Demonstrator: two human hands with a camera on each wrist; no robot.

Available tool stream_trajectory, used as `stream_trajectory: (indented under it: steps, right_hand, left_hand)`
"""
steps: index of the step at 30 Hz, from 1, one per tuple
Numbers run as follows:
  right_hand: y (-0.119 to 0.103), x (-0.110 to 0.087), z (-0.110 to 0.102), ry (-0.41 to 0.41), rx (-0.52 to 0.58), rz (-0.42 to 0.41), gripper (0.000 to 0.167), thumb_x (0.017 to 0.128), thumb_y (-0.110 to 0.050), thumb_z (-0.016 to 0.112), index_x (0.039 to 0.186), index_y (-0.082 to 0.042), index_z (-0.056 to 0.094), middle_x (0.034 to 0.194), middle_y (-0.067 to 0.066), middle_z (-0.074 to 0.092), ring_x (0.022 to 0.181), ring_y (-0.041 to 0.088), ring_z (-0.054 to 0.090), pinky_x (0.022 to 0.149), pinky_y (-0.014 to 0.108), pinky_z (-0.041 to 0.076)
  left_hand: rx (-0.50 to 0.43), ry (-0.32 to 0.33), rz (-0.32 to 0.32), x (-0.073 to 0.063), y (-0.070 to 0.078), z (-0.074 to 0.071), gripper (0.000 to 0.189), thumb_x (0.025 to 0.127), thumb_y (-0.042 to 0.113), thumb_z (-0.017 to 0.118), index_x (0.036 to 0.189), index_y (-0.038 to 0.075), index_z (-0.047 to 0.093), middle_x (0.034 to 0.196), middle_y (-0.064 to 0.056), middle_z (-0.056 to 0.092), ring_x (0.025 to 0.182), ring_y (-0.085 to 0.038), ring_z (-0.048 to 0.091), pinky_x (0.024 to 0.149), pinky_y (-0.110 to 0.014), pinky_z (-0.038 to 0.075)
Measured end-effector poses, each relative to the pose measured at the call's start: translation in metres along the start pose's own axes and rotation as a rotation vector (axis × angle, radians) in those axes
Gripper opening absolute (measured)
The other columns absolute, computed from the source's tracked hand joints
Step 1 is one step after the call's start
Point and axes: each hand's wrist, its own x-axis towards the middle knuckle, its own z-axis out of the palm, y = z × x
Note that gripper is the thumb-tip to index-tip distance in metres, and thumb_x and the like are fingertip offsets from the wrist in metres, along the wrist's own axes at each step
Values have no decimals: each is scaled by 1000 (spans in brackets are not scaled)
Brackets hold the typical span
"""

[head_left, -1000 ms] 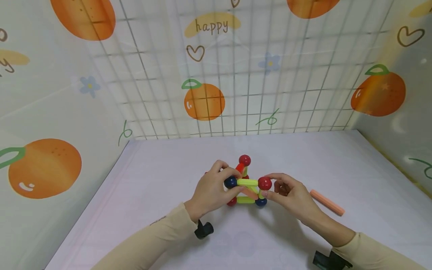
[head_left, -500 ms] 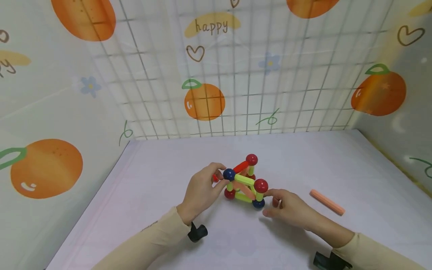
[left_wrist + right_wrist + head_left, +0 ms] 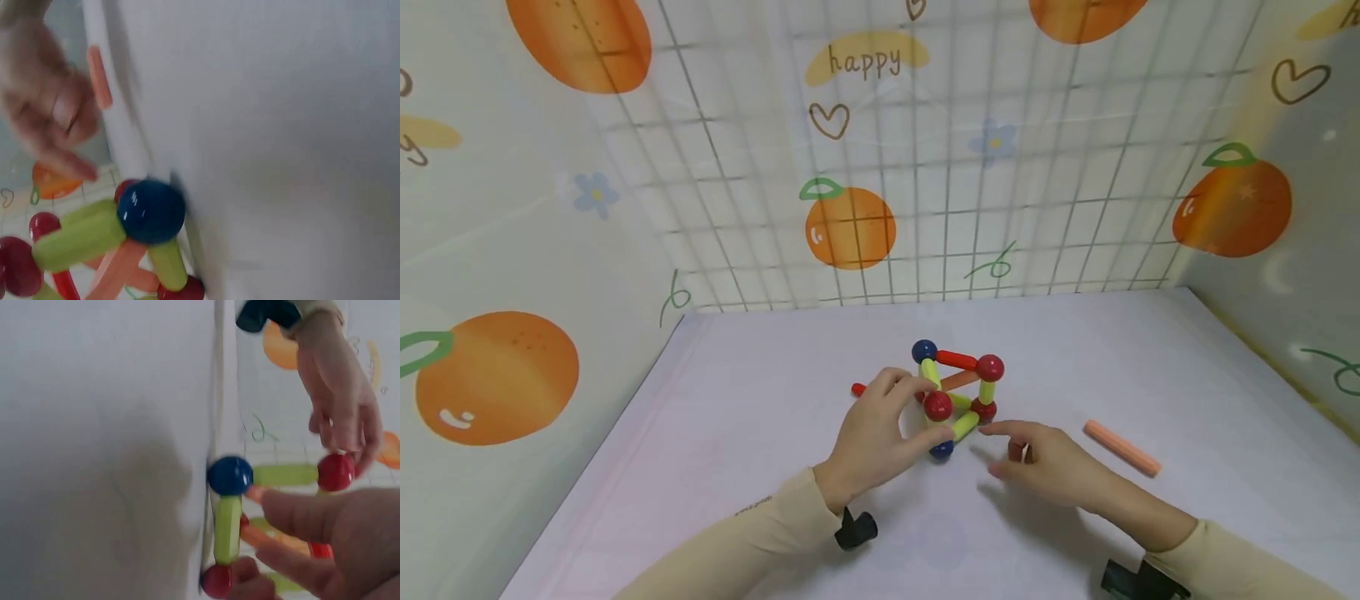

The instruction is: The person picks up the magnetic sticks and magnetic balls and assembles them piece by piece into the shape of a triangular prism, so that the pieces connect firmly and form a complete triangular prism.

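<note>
A cube-like frame of magnetic rods and balls (image 3: 956, 359) stands on the table, with lime, red and orange rods between red and navy balls. My left hand (image 3: 876, 429) pinches a red ball (image 3: 937, 407) at its upper front corner between thumb and forefinger. Directly below that ball sits a navy ball (image 3: 152, 212). My right hand (image 3: 1048, 461) is at the frame's right side, its forefinger stretched toward a lower red ball (image 3: 984, 411) and its other fingers bent, holding nothing. In the right wrist view, the right fingers (image 3: 300, 515) overlap the frame.
A loose orange rod (image 3: 1122, 448) lies on the white table (image 3: 760, 358), to the right of my right hand. The end of a red rod (image 3: 858, 389) shows behind my left hand. A printed curtain (image 3: 737, 167) with a grid behind it closes off the back and sides.
The frame has turned clockwise as seen from above. My left hand has gone from the navy ball to the red one. My right hand has left the upper red ball and dropped lower.
</note>
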Motion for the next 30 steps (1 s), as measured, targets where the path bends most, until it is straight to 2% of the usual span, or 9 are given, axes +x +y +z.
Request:
stream_trajectory:
  steps: [3, 6, 8, 11, 14, 17, 21, 30]
  right_hand:
    - [-1, 7, -10, 168, -35, 8, 51, 87, -27, 75, 131, -10, 57, 82, 3, 58, 65, 14, 49, 52, 24, 41]
    - [-3, 18, -18, 310, -74, -66, 59, 87, -24, 75, 138, -9, 49, 84, 6, 57, 62, 15, 48, 51, 24, 40]
    - [-4, 25, -22, 354, -92, -115, 66, 86, -22, 75, 143, -11, 45, 84, 8, 56, 60, 15, 46, 50, 24, 39]
    - [-5, 34, -25, 358, -97, -149, 66, 86, -20, 75, 145, -12, 46, 84, 8, 54, 59, 15, 43, 49, 23, 38]
    - [-5, 39, -26, 342, -74, -138, 57, 87, -20, 74, 139, -10, 53, 84, 8, 54, 63, 16, 44, 50, 24, 39]
    - [-5, 41, -24, 342, -54, -118, 52, 88, -23, 74, 135, -10, 56, 86, 9, 56, 69, 18, 47, 51, 25, 41]
    - [-5, 43, -21, 346, -53, -119, 54, 87, -26, 74, 136, -13, 55, 89, 9, 56, 73, 19, 50, 54, 24, 43]
    - [-12, 39, -15, 365, -32, -100, 44, 86, -26, 76, 125, -11, 61, 86, 8, 55, 70, 18, 49, 54, 25, 42]
  left_hand:
    - [49, 65, 58, -3, 0, 4, 34, 83, 28, 79, 112, 15, 67, 101, -1, 61, 92, -11, 58, 73, -22, 51]
    - [45, 89, 59, -3, -1, 5, 32, 82, 24, 80, 110, 14, 68, 98, -1, 62, 90, -11, 58, 72, -22, 50]
    - [47, 79, 46, -3, -2, 6, 35, 81, 25, 81, 112, 15, 68, 99, -2, 62, 90, -10, 58, 71, -21, 50]
    - [50, 57, 27, -2, -2, 8, 37, 82, 29, 81, 114, 17, 68, 100, -3, 61, 89, -11, 58, 68, -19, 49]
    - [61, 46, 24, -2, -2, 9, 34, 83, 30, 79, 114, 19, 68, 100, -1, 60, 88, -11, 58, 67, -17, 48]
    - [60, 56, 34, -2, -2, 7, 32, 84, 30, 79, 112, 19, 68, 100, -1, 60, 89, -13, 58, 68, -18, 49]
    - [63, 72, 35, -3, -6, 2, 31, 84, 28, 79, 112, 19, 68, 100, -1, 60, 89, -11, 58, 67, -18, 49]
    - [89, 87, 3, -4, -20, -4, 30, 86, 24, 76, 115, 18, 69, 100, -1, 59, 84, -10, 54, 67, -20, 46]
